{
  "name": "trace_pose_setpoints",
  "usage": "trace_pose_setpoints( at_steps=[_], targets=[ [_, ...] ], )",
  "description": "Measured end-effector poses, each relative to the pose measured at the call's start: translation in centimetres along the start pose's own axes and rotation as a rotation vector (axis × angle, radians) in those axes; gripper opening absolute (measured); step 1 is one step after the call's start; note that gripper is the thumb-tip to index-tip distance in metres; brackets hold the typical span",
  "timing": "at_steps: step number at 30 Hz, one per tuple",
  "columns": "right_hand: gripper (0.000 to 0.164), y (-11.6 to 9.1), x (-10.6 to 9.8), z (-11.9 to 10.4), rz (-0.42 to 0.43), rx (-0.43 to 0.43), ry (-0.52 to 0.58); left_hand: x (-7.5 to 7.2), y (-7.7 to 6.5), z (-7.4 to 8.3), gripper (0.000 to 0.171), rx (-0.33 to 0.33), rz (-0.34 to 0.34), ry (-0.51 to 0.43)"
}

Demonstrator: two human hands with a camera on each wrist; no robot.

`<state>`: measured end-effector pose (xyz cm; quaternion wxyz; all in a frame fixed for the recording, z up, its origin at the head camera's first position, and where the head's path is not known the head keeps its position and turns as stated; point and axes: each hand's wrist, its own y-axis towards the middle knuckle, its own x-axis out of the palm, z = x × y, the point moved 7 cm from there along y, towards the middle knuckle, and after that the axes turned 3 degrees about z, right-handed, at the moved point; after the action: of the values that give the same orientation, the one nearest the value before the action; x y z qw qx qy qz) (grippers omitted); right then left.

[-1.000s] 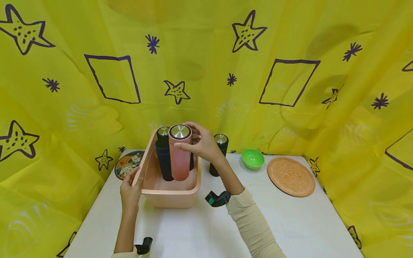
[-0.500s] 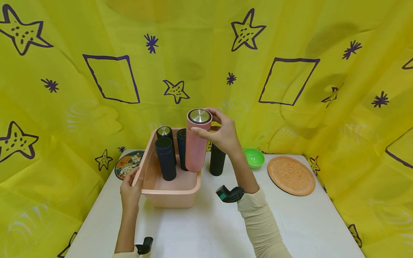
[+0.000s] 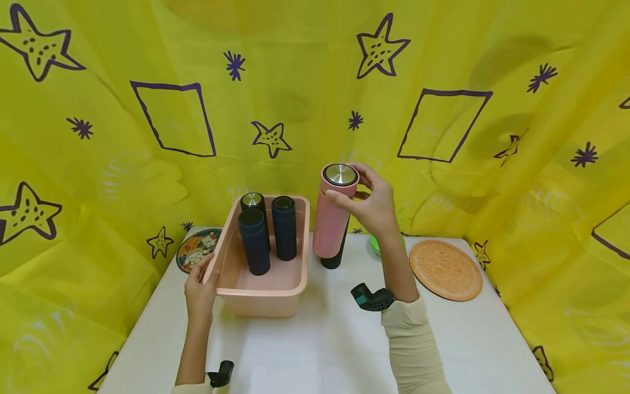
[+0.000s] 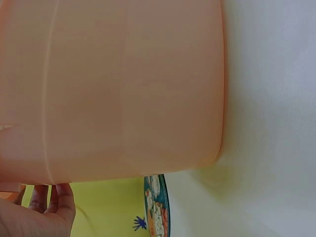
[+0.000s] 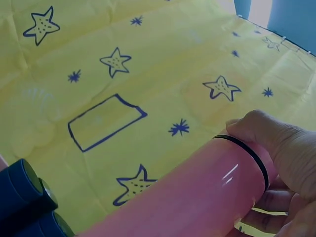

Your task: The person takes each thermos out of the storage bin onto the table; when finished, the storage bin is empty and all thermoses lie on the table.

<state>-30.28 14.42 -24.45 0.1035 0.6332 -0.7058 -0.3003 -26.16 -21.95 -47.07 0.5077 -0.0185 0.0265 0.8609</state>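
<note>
My right hand point(image 3: 375, 205) grips a pink thermos flask point(image 3: 331, 227) near its silver-topped lid, fingers behind and thumb in front. The flask hangs slightly tilted above the table, to the right of the peach plastic tub point(image 3: 258, 305). In the right wrist view the same pink flask point(image 5: 187, 192) runs out from under the thumb. My left hand point(image 3: 200, 290) holds the tub's left rim, its fingers on the outer side. Inside the tub stand a navy flask point(image 3: 255, 246), another navy flask point(image 3: 284, 230) and a black flask with a silver top point(image 3: 252, 200).
Behind the pink flask stands a black flask point(image 3: 333, 261), mostly hidden. A green bowl point(image 3: 375, 246) is partly covered by the right forearm. Right of it lies a round orange mat point(image 3: 445, 271); a patterned round mat point(image 3: 197, 249) lies left of the tub. A yellow curtain point(image 3: 315, 82) surrounds the table.
The right hand has lifted the pink flask up out of the tub and carried it right, past the tub's right rim. The left hand has stayed on the rim.
</note>
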Motion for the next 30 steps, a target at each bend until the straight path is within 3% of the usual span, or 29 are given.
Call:
trace_pose_setpoints(
  at_steps=[15, 30],
  targets=[
    [0.058, -1.3, -2.8, 4.2, 0.07, 0.1, -0.069, 0.0, -0.1, 0.2, 0.044, -0.004, 0.008, 0.007],
    [0.062, -2.4, -3.4, 9.9, 0.077, 0.246, -0.139, 0.0, 0.1, 0.0, 0.042, 0.001, 0.013, 0.008]
  ],
)
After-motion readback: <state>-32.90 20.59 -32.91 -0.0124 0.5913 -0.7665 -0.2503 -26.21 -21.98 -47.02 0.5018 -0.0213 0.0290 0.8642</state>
